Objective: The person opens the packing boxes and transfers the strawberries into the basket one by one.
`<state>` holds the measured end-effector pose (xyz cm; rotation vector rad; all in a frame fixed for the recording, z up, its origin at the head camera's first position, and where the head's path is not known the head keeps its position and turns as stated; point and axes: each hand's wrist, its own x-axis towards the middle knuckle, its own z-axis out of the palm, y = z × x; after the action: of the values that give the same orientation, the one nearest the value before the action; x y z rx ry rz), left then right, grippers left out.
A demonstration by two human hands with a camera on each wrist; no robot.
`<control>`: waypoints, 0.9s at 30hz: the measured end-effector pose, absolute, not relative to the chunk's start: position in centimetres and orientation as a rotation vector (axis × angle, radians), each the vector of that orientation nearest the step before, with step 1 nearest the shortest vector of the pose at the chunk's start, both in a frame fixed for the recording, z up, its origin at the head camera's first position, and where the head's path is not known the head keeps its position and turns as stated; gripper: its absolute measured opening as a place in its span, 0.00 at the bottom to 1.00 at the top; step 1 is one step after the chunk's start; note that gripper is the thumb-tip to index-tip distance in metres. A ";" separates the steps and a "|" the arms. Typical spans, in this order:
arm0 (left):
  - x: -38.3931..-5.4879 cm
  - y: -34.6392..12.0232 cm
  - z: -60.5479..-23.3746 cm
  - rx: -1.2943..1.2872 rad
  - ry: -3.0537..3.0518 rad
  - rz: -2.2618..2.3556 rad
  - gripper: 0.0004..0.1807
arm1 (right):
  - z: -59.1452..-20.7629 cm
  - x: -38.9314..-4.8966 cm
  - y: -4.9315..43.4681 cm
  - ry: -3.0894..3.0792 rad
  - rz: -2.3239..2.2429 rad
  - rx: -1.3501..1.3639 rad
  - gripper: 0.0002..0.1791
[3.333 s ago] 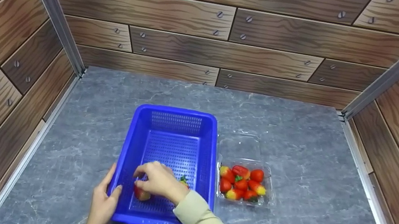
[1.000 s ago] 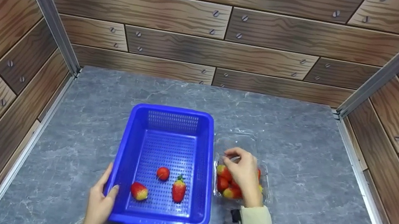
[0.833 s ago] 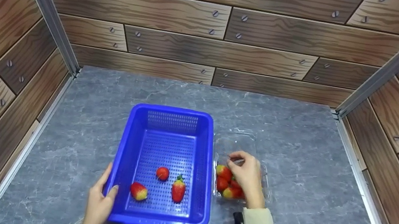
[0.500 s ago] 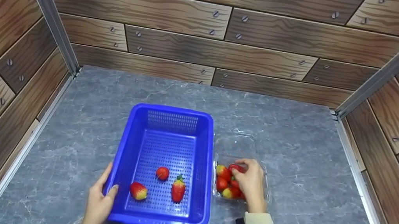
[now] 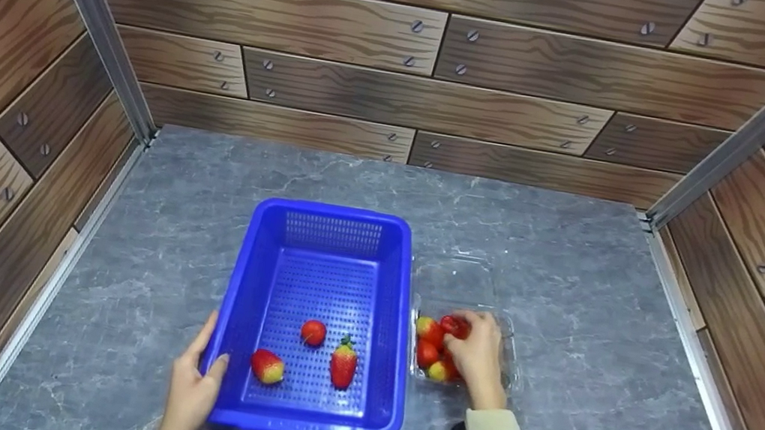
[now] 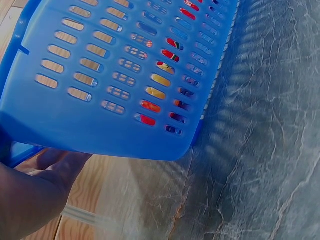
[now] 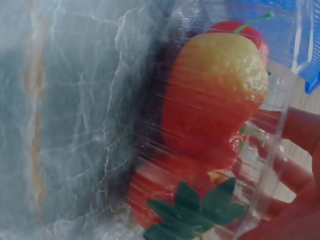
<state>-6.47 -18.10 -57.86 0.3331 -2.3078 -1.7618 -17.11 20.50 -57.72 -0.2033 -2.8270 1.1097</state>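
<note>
A blue plastic basket [image 5: 303,427] with perforated sides stands on the table. My left hand [image 5: 194,384] grips its left rim, thumb on top and fingers outside. Inside lie a round red strawberry [image 5: 312,333], a strawberry with a yellow end [image 5: 266,366] and a leafy-topped strawberry [image 5: 342,366]. To the right, my right hand [image 5: 480,351] reaches into a clear plastic clamshell box [image 5: 505,385], with thumb and fingers around a red strawberry [image 5: 453,326]. That hand covers part of the box. In the right wrist view, a yellow-topped strawberry [image 6: 155,92] [image 7: 210,100] shows through its wall.
The clamshell's clear lid [image 5: 455,277] lies folded back on the grey marbled table [image 5: 558,256]. Wood-patterned walls [image 5: 341,87] enclose the table at the back and both sides, with metal posts [image 5: 759,127] at the corners. The basket stands close beside the clamshell.
My right hand has left the basket, where it was handling a strawberry, and moved right to the clamshell. It has lowered onto a red strawberry there. My left hand stays on the rim.
</note>
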 end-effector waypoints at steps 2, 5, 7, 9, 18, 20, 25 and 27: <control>-6.5 -18.1 -57.9 0.331 -2.311 -1.764 0.37 | -57.9 -17.1 20.5 -2.845 1.094 -0.222 0.23; -6.6 -18.1 -57.9 0.334 -2.318 -1.758 0.37 | -58.1 -17.1 20.4 -2.871 1.063 -0.215 0.24; -6.6 -18.1 -57.9 0.338 -2.323 -1.748 0.37 | -58.2 -17.1 20.4 -2.873 1.033 -0.196 0.24; -6.7 -18.0 -57.9 0.336 -2.321 -1.741 0.37 | -58.3 -17.1 20.3 -2.869 1.010 -0.184 0.24; -6.6 -18.1 -57.9 0.343 -2.324 -1.740 0.36 | -58.1 -17.2 19.6 -2.903 0.870 -0.228 0.22; -6.5 -18.1 -57.8 0.344 -2.319 -1.745 0.36 | -58.1 -17.3 19.4 -2.919 0.819 -0.240 0.22; -6.4 -18.0 -57.7 0.319 -2.301 -1.749 0.36 | -58.4 -17.4 19.0 -2.943 0.724 -0.251 0.21; -6.4 -18.1 -57.7 0.314 -2.301 -1.750 0.37 | -58.5 -17.4 18.9 -2.940 0.695 -0.235 0.20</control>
<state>-6.42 -18.06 -57.66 0.3141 -2.3011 -1.7496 -17.42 18.89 -58.47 -0.2352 -2.9395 0.6952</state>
